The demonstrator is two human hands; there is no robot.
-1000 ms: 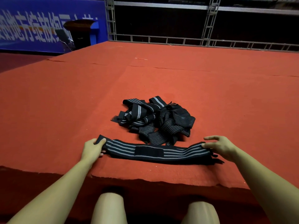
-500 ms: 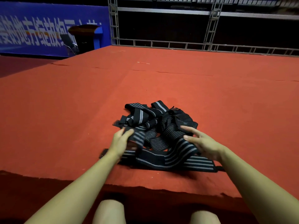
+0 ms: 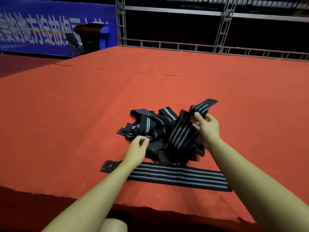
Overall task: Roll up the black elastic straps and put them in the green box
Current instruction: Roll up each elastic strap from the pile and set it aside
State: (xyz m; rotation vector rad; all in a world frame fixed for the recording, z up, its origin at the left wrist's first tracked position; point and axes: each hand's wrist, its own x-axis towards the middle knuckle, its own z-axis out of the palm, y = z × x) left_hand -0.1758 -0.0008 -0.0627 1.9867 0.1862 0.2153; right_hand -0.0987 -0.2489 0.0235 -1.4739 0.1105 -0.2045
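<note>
On the red carpeted platform (image 3: 66,123), a limp, tangled pile of straps (image 3: 150,129) lies near the front edge, one flat strap (image 3: 177,176) stretched beside it. The right hand (image 3: 208,126) pinches a lifted strap (image 3: 182,131) near its end, which looks light and floppy; the left hand (image 3: 137,148) hovers loosely curled, holding nothing. No green box shows.

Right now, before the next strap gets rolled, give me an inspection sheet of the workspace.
Surface: red carpet over a raised platform, front edge near the person.
Job's things: flat strap laid out in front; tangled pile of straps behind it; lifted strap rising off the pile. Green box: not seen.
Clutter: nothing seen.
Grips: right hand holds the lifted strap; left hand by the pile, fingers curled, contact unclear.
Cables: nothing seen.
Surroundings: blue banner, metal truss, dark lectern.
</note>
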